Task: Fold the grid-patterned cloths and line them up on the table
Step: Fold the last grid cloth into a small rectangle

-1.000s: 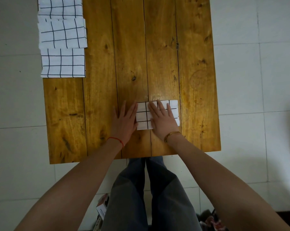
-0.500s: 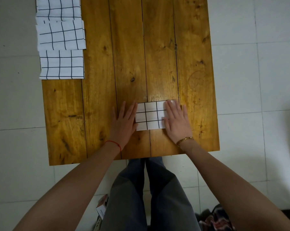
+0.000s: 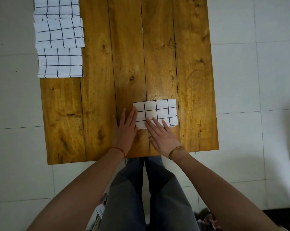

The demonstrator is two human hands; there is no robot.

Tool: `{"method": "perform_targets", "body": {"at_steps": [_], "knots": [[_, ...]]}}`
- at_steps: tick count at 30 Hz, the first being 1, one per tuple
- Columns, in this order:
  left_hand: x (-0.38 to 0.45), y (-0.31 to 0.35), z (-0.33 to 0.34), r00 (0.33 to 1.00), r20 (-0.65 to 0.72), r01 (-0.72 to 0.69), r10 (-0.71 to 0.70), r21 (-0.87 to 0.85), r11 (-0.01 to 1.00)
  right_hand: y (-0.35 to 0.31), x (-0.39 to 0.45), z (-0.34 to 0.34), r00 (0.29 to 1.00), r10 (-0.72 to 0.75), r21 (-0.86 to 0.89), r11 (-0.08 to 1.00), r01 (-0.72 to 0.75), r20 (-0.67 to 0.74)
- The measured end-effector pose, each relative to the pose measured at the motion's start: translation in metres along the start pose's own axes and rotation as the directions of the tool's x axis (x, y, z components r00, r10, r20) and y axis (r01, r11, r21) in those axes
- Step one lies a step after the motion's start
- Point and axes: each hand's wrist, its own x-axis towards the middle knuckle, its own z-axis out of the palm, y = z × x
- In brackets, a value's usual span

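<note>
A small folded white cloth with a black grid lies flat on the wooden table, near its front edge. My left hand lies flat with straight fingers, its fingertips touching the cloth's left edge. My right hand is flat too, fingertips resting on the cloth's front edge. Three folded grid cloths sit in a line along the table's far left edge: the nearest, the middle and the farthest.
Bare wood stretches between the line of cloths and the cloth under my hands. White tiled floor surrounds the table. My legs stand at the front edge, with small items on the floor by my feet.
My right hand slid right across the cloth, then drew back toward me to the cloth's front edge. My left hand stayed at the cloth's left edge.
</note>
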Motion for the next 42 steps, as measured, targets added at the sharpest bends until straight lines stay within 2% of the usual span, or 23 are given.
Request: {"method": "perform_targets", "body": {"at_steps": [4, 10, 12, 14, 17, 19, 21, 23, 26, 29, 35, 39, 42], "knots": [[0.0, -0.001, 0.002, 1.0, 0.006, 0.004, -0.004, -0.003, 1.0, 0.02, -0.012, 0.001, 1.0, -0.016, -0.001, 1.0, 0.016, 0.018], [0.001, -0.004, -0.002, 0.999, 0.031, -0.012, 0.012, 0.013, 1.0, 0.052, -0.053, 0.004, 0.993, 0.116, 0.0, 0.993, -0.116, 0.036], [0.001, -0.003, -0.004, 0.999, 0.042, -0.005, 0.005, 0.015, 1.0, 0.056, -0.059, 0.001, 0.99, 0.142, 0.004, 0.99, -0.142, 0.009], [0.001, -0.001, -0.008, 0.999, 0.038, 0.001, -0.001, -0.004, 1.0, 0.057, -0.059, -0.006, 0.982, 0.174, 0.056, 0.984, -0.17, -0.079], [-0.001, 0.001, -0.017, 0.994, -0.081, 0.055, -0.07, -0.175, 0.983, 0.059, -0.041, -0.026, 0.922, 0.269, 0.17, 0.959, -0.228, -0.28], [-0.002, 0.005, -0.02, 0.965, -0.182, 0.115, -0.186, -0.34, 0.933, 0.063, -0.019, -0.042, 0.868, 0.332, 0.236, 0.937, -0.258, -0.37], [0.0, 0.011, -0.023, 0.928, -0.15, 0.231, -0.34, -0.486, 0.843, 0.066, 0.007, -0.058, 0.838, 0.383, 0.283, 0.915, -0.287, -0.389], [0.005, 0.017, -0.023, 0.89, -0.046, 0.351, -0.453, -0.563, 0.748, 0.07, 0.031, -0.071, 0.842, 0.418, 0.303, 0.897, -0.322, -0.342], [0.011, 0.024, -0.018, 0.86, 0.055, 0.448, -0.507, -0.559, 0.698, 0.075, 0.057, -0.078, 0.883, 0.417, 0.265, 0.896, -0.358, -0.216], [0.015, 0.029, -0.015, 0.843, 0.074, 0.477, -0.533, -0.56, 0.677, 0.078, 0.071, -0.08, 0.913, 0.391, 0.197, 0.91, -0.364, -0.115], [0.019, 0.033, -0.018, 0.826, 0.117, 0.499, -0.552, -0.607, 0.618, 0.078, 0.076, -0.083, 0.926, 0.376, 0.112, 0.922, -0.371, -0.026], [0.015, 0.031, -0.02, 0.821, 0.153, 0.474, -0.55, -0.718, 0.509, 0.081, 0.069, -0.086, 0.943, 0.327, 0.264, 0.906, -0.332, 0.062], [0.01, 0.028, -0.026, 0.812, 0.202, 0.46, -0.548, -0.799, 0.387, 0.079, 0.061, -0.089, 0.942, 0.283, 0.508, 0.793, -0.337, 0.183]]}}
